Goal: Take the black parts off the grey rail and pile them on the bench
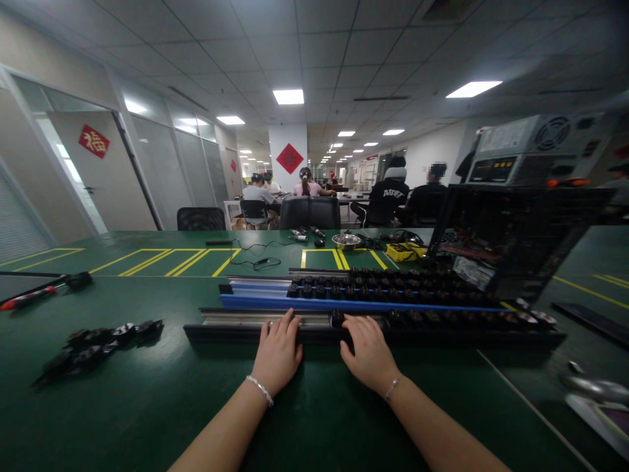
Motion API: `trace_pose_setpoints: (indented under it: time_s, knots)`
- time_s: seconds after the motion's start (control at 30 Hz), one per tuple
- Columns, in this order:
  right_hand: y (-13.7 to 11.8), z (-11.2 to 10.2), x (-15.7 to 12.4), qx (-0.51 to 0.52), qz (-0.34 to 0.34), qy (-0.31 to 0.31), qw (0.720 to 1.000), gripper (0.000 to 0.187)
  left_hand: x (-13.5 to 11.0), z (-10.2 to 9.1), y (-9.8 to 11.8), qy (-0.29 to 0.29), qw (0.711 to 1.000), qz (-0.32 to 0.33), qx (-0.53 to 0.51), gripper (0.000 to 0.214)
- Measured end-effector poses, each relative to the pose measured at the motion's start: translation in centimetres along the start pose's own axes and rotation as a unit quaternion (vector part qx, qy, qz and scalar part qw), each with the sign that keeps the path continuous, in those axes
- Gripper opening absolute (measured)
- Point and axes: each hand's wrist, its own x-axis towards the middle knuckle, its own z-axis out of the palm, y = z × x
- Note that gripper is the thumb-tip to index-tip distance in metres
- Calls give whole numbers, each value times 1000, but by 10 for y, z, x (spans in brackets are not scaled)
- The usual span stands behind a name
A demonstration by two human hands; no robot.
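Both my hands rest on the near edge of a long black rail (221,334) lying across the green table (147,406). My left hand (278,354) lies flat with its fingers stretched over the rail's grey slot. My right hand (368,351) lies beside it, fingers reaching onto the rail next to a row of small black parts (442,319) seated in it. Neither hand holds anything. Behind it lies a blue rail (255,301) with more black parts (373,288).
A loose pile of black parts (98,344) lies at the left, with a red-handled tool (29,298) farther left. An open computer case (511,236) stands at the right. A metal bowl (345,240) and yellow box (405,250) sit behind. Several people sit at far tables.
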Motion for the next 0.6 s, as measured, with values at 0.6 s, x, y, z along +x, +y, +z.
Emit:
trace_pose_setpoints:
  time_s: [0.6]
  knots:
    - [-5, -4, 0, 1, -7, -25, 1000, 31, -1, -3, 1, -13, 1000, 5, -12, 47]
